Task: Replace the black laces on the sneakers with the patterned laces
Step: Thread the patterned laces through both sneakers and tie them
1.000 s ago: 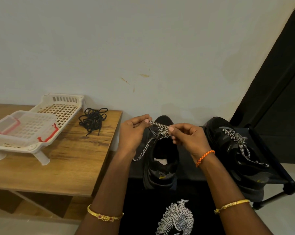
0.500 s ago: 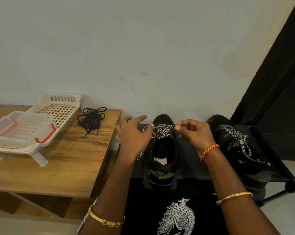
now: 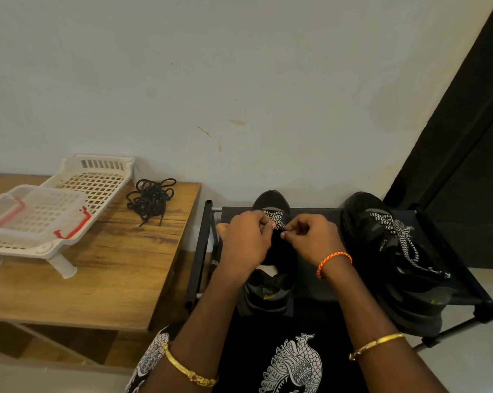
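Starting at the far left, a cream perforated plastic rack (image 3: pixel 98 180) with a clear red-latched plastic box (image 3: pixel 32 214) on it stands on the brown wood-grain table (image 3: pixel 103 273). Just beside the rack lies a loose tangle of black cord laces (image 3: pixel 151 198), off both shoes; removal appears complete.

Next comes a black metal-framed shoe rack (image 3: pixel 319 276) against the wall. On its left part sits a black low-top sneaker (image 3: pixel 268 290), toe to the wall. The left hand (image 3: pixel 246 245) has its fingers curled at the black-and-white patterned flat lace (image 3: pixel 273 217) over the upper eyelets, apparently pinching it. The right hand (image 3: pixel 310 239) pinches the same lace between thumb and fingertips from the other side. A short patterned end shows below the left wrist. Lacing on this shoe is judged partly done: crossings show near the toe, the tongue area is open, and no bow is visible.

At the right, a second black sneaker (image 3: pixel 392 268) carries its own black-and-white patterned lace (image 3: pixel 395 231), threaded, with what looks like a knot; judged finished.
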